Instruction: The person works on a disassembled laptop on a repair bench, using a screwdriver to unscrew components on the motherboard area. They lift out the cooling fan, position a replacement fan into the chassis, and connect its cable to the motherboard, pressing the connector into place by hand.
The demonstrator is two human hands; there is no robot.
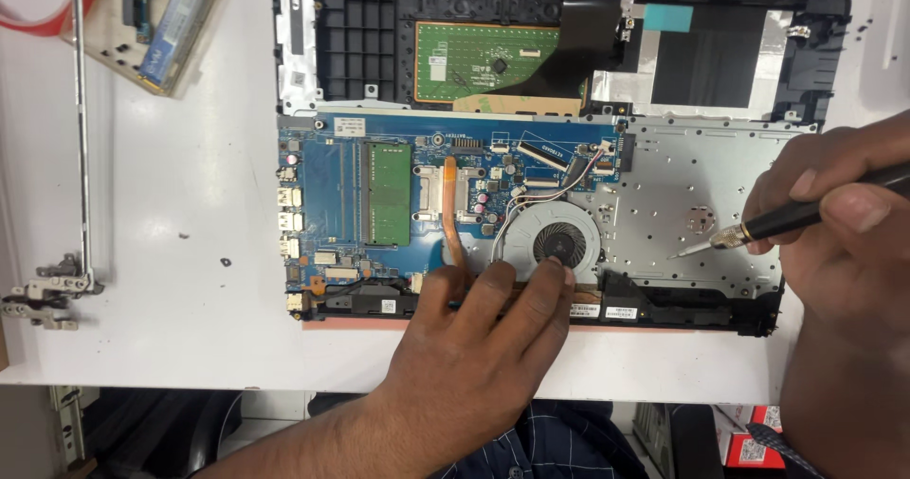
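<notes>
Bracing the opened laptop with left hand spread flat, fingertips on the near edge by the cooling fan, nothing gripped. Right hand closed round a screwdriver, tip over the silver metal plate just left of that hand. Best kept upright and seated squarely in the screw head, pressed lightly, turned slowly; copper heat pipe beyond the left fingers best left untouched.
</notes>
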